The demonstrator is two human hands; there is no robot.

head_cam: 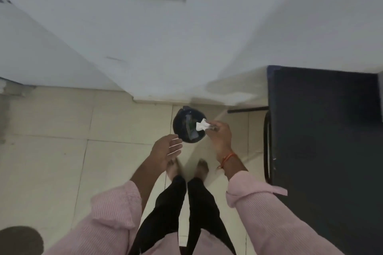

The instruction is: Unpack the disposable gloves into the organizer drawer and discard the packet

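A small round dark bin [182,126] stands on the tiled floor by the wall, with some litter showing inside it. My right hand [219,134] is shut on a crumpled white packet [201,125], which hangs over the bin's right rim. My left hand [166,149] hovers just left of the bin with the palm up, the fingers apart and nothing in it. The organizer drawer and the gloves are out of sight.
A dark table or cabinet [323,141] with a black metal frame stands close on the right. A white wall [165,47] rises right behind the bin. My feet [187,168] stand on the beige floor tiles [51,151] just short of the bin.
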